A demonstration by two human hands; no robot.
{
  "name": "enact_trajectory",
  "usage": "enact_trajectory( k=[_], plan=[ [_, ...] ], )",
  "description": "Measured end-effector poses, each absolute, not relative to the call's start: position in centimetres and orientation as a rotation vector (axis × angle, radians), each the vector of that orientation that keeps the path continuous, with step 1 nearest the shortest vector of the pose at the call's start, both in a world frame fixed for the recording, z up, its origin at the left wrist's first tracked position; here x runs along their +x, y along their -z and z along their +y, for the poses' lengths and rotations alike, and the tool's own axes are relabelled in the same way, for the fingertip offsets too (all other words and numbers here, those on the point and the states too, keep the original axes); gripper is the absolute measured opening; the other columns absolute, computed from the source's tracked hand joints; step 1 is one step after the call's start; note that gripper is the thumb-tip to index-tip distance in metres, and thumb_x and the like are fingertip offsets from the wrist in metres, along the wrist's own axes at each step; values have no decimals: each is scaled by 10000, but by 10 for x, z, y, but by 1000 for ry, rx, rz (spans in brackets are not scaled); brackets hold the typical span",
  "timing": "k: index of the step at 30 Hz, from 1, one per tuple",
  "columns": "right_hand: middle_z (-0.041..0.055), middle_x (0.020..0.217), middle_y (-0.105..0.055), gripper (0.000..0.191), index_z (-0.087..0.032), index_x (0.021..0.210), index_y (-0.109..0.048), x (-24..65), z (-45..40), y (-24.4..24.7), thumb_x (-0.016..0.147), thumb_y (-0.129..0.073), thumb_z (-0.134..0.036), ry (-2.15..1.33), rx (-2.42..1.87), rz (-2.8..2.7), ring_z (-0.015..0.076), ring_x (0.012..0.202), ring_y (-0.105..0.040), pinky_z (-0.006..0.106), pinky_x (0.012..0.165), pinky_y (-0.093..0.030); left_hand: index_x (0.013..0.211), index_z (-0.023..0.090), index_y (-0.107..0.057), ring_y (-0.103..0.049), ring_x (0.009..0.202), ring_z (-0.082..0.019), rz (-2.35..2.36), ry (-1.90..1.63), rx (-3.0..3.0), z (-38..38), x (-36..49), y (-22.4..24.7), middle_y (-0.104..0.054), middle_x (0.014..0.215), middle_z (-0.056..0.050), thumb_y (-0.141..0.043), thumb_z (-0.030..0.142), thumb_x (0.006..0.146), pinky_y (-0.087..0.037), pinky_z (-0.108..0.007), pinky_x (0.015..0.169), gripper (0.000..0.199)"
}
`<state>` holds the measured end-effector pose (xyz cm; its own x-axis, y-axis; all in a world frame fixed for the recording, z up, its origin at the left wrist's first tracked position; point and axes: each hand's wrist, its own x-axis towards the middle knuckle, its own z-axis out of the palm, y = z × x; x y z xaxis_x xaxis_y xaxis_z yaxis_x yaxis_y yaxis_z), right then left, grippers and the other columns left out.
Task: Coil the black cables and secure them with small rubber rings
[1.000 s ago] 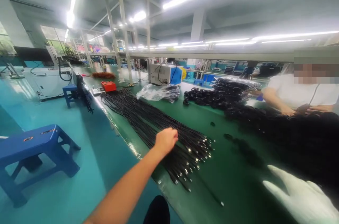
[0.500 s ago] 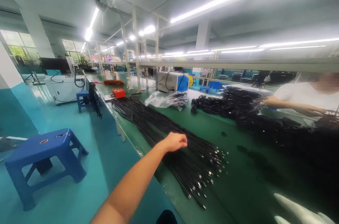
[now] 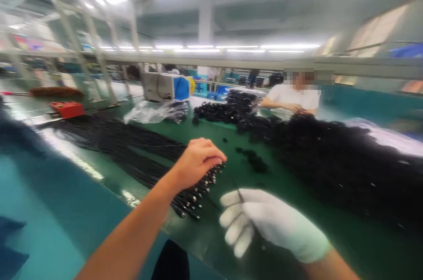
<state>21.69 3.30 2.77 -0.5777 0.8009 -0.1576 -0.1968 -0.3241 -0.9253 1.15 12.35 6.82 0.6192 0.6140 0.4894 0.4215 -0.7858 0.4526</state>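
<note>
My bare left hand (image 3: 201, 158) is over the connector end of a wide bundle of black cables (image 3: 145, 165). Its thumb and fingers are pinched together, and one thin cable stands out from the bundle and runs to the hand. Small metal plugs (image 3: 194, 198) show at the cable ends, just below the fingers. In a white glove, my right hand (image 3: 261, 220) is to the right of the plugs with fingers curled. A thin dark strip (image 3: 240, 196) shows at its thumb and forefinger; its kind is blurred.
A large heap of black coiled cables (image 3: 313, 152) covers the table's right side. Across the table sits a person in a white top (image 3: 291, 97). Farther back are a clear plastic bag (image 3: 148, 112), a grey-and-blue machine (image 3: 165, 87) and a red box (image 3: 68, 109).
The view has swung right. My left hand has moved along the bundle to the plugs. My gloved right hand has come fully into view, nearer the left.
</note>
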Motion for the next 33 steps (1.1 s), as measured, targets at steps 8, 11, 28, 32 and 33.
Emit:
enact_trajectory(
  k=[8, 11, 28, 32, 33],
  plan=[
    [100, 882, -702, 342, -148, 986, -639, 215, 22, 4, 834, -475, -406, -2315, -557, -874, 266, 802, -667, 445, 672, -525, 785, 237, -686, -546, 871, -159, 596, -446, 2613, 107, 45, -52, -644, 827, 7, -502, 280, 873, -251, -336, 1025, 208],
    [138, 933, -688, 481, -97, 1087, -571, 218, 25, 9, 794, -495, -470, -2460, -384, -824, 304, 856, -658, 490, 701, -495, 806, 229, -662, -546, 912, -155, 595, -516, 2618, 114, 49, -56, -630, 856, 11, -482, 257, 881, -158, -346, 1088, 198],
    [-55, 681, -571, 180, -231, 880, -540, 287, 36, -10, 828, -543, -403, -1689, -339, -669, 105, 565, -569, 369, 677, -514, 819, 230, -614, -589, 759, -181, 1160, -411, 2631, 110, 52, 30, -650, 800, -18, -345, 301, 919, -411, -265, 684, 296],
    [-2, 831, -640, 192, -221, 944, -580, 291, 48, -12, 900, -452, -358, -1573, -431, -670, 137, 708, -615, 437, 859, -477, 825, 258, -611, -604, 646, -172, 953, -396, 2873, 54, 47, 41, -642, 727, -20, -393, 282, 899, -400, -251, 570, 231],
    [24, 916, -659, 218, -210, 1003, -585, 289, 50, -9, 907, -444, -346, -1577, -452, -659, 163, 803, -636, 457, 897, -458, 810, 262, -608, -592, 603, -167, 865, -422, 2946, 42, 46, 37, -633, 687, -15, -414, 280, 891, -386, -253, 538, 212]
  ],
)
